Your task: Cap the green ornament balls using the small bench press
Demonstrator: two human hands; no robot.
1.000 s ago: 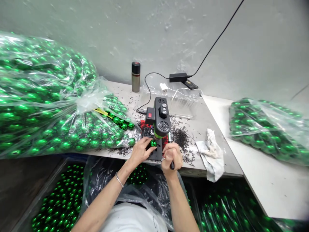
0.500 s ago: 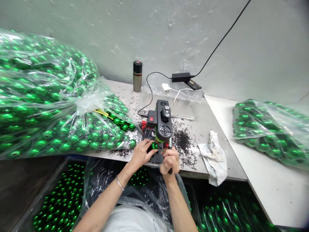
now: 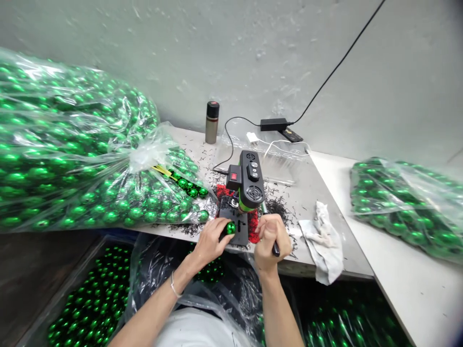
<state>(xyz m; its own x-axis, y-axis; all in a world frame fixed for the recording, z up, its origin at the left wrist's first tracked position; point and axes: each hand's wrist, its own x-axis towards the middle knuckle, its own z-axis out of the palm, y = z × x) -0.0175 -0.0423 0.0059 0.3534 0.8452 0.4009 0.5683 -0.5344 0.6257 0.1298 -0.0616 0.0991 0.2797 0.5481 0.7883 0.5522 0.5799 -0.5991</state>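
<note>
A shiny green ball (image 3: pixel 230 228) sits between the thumb and fingers of my left hand (image 3: pixel 211 238), over the black base plate (image 3: pixel 239 235) of a small bench drill press. The black motor head (image 3: pixel 252 178) stands above and behind the ball, which is apart from it. My right hand (image 3: pixel 272 241) is wrapped round the dark lever handle (image 3: pixel 276 248) at the machine's right side. Red bits (image 3: pixel 254 230) and a pile of black shavings (image 3: pixel 275 206) lie round the base.
At left a huge clear bag of green balls (image 3: pixel 83 159) overlaps the table. A smaller bag (image 3: pixel 405 202) lies at right. White cloth (image 3: pixel 323 246) hangs over the front edge. A bottle (image 3: pixel 211 123), power adapter (image 3: pixel 273 125) and clear plastic tray (image 3: pixel 282 168) stand behind. More balls (image 3: pixel 90 299) fill containers below.
My left hand has drawn the green ball out from under the motor head, toward me. My right hand has swung the lever outward to the right. The view has shifted slightly.
</note>
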